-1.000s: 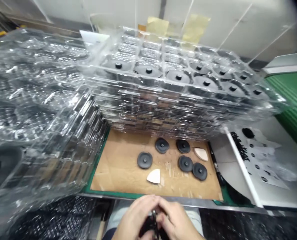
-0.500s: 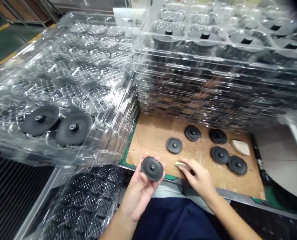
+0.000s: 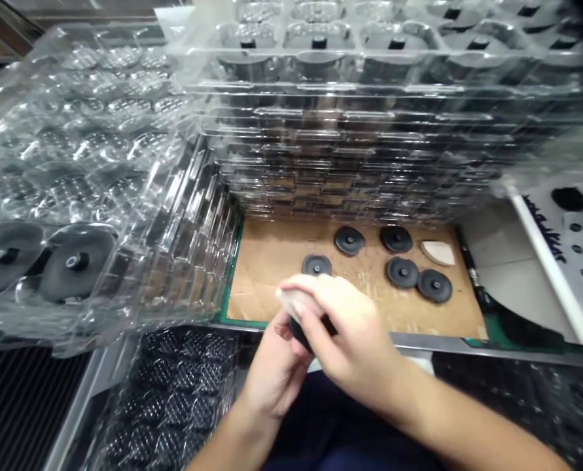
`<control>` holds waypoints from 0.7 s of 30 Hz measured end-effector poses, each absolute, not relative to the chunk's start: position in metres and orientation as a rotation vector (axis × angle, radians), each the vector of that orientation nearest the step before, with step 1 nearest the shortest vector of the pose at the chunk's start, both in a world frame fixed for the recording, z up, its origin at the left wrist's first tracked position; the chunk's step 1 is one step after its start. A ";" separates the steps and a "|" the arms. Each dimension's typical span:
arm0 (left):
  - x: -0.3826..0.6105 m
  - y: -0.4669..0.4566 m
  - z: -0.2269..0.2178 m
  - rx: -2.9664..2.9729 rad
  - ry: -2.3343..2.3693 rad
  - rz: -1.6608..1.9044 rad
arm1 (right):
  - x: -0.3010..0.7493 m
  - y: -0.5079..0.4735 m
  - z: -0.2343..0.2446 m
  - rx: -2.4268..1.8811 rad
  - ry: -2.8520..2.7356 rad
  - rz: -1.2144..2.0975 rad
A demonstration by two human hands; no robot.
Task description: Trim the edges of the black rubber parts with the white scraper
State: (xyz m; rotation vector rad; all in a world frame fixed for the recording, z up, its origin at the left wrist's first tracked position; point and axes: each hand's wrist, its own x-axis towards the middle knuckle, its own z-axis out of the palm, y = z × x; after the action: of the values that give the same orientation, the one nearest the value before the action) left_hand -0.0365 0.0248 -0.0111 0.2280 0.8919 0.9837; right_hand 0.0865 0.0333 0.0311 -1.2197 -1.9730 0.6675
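Observation:
In my left hand (image 3: 275, 369) is a black rounded disc (image 3: 301, 335), tilted and mostly hidden behind my other hand. The fingers of my right hand (image 3: 353, 327) pinch a pale cream pad (image 3: 298, 302) against the disc's upper side. Just beyond my hands lies a similar black disc (image 3: 317, 265) with a small central stud. Farther right on the cardboard (image 3: 262, 261) are several more discs, among them one disc (image 3: 403, 272) close beside another disc (image 3: 434, 286). A second cream pad (image 3: 437, 252), wedge-shaped with a rounded side, rests near the cardboard's right end.
A tall stack of clear plastic trays (image 3: 320, 131) stands behind the cardboard, black parts in its top. Left is another tray stack (image 3: 173, 222) holding two black discs (image 3: 78, 263) at its front. Lower left sits a dark-looking tray (image 3: 178, 392). A white bin (image 3: 521, 261) stands right.
My right hand has lifted the cream pad off the cardboard and brought it onto the disc in my left hand. The disc has tilted. The camera view has shifted to the right.

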 end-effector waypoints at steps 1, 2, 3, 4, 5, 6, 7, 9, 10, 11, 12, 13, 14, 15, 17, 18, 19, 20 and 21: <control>-0.035 0.025 -0.009 0.252 0.878 0.973 | 0.089 0.032 0.032 -1.185 -1.945 0.620; -0.034 0.026 -0.007 0.271 0.863 0.965 | 0.092 0.030 0.032 -1.141 -1.933 0.617; -0.033 0.026 -0.007 0.281 0.856 0.963 | 0.094 0.028 0.033 -1.101 -1.938 0.657; -0.033 0.026 -0.006 0.284 0.861 0.961 | 0.097 0.026 0.033 -1.078 -1.952 0.719; -0.031 0.026 -0.006 0.285 0.876 0.956 | 0.099 0.025 0.034 -1.080 -1.960 0.772; -0.029 0.026 -0.006 0.284 0.896 0.943 | 0.101 0.025 0.034 -1.111 -1.952 0.785; -0.025 0.026 -0.005 0.287 0.917 0.926 | 0.102 0.027 0.034 -1.159 -1.931 0.750; -0.018 0.026 -0.003 0.307 0.946 0.873 | 0.106 0.032 0.035 -1.226 -1.884 0.608; -0.014 0.026 -0.002 0.316 0.946 0.853 | 0.109 0.033 0.035 -1.215 -1.880 0.559; -0.011 0.026 0.000 0.323 0.939 0.842 | 0.113 0.033 0.036 -1.176 -1.890 0.556; -0.010 0.027 0.002 0.324 0.934 0.840 | 0.120 0.030 0.037 -1.129 -1.909 0.596; -0.008 0.027 0.003 0.319 0.928 0.841 | 0.127 0.026 0.037 -1.091 -1.936 0.666; -0.007 0.027 0.004 0.311 0.921 0.841 | 0.136 0.021 0.038 -1.082 -1.958 0.740; -0.005 0.028 0.005 0.302 0.912 0.839 | 0.145 0.016 0.038 -1.115 -1.968 0.782; 0.002 0.029 0.004 0.278 0.912 0.810 | 0.161 0.009 0.039 -1.284 -1.971 0.739; 0.006 0.030 0.004 0.265 0.927 0.789 | 0.166 0.009 0.039 -1.375 -1.971 0.662; 0.011 0.030 0.003 0.253 0.951 0.762 | 0.168 0.011 0.040 -1.438 -1.968 0.560; 0.016 0.030 0.002 0.241 0.983 0.736 | 0.170 0.015 0.040 -1.447 -1.967 0.457; 0.020 0.030 0.002 0.232 1.018 0.713 | 0.170 0.021 0.040 -1.384 -1.988 0.397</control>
State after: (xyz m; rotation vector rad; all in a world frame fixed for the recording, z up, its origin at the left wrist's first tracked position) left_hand 0.0200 0.0299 0.0021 0.2317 1.0184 0.7127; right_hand 0.1697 0.0210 0.0405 -1.3839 -1.9881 0.3968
